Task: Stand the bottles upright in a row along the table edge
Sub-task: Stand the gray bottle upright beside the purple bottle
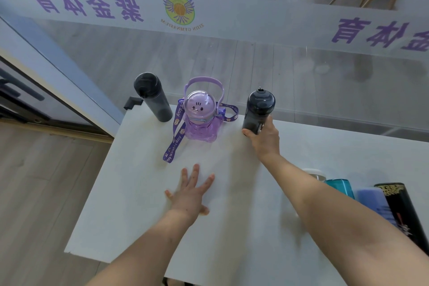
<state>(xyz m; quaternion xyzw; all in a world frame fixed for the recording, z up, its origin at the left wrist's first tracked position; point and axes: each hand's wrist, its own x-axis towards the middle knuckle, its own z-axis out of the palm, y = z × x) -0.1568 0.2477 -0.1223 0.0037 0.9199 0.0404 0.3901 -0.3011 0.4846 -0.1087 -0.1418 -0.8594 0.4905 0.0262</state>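
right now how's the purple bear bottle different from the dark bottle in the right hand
The purple bear bottle is squat and translucent lilac, with a handle and strap; the dark bottle is taller, slimmer and smoky grey. The bear bottle stands free, while the right hand grips the dark one. Both stand upright near the table's far edge.

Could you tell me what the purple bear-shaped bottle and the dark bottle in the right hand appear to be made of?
Purple bear bottle: likely clear tinted plastic, glossy; light passes through its moulded body and domed lid. Its strap looks like printed woven fabric. Dark bottle gripped by the right hand: probably smoky translucent plastic, with sheen on its cap.
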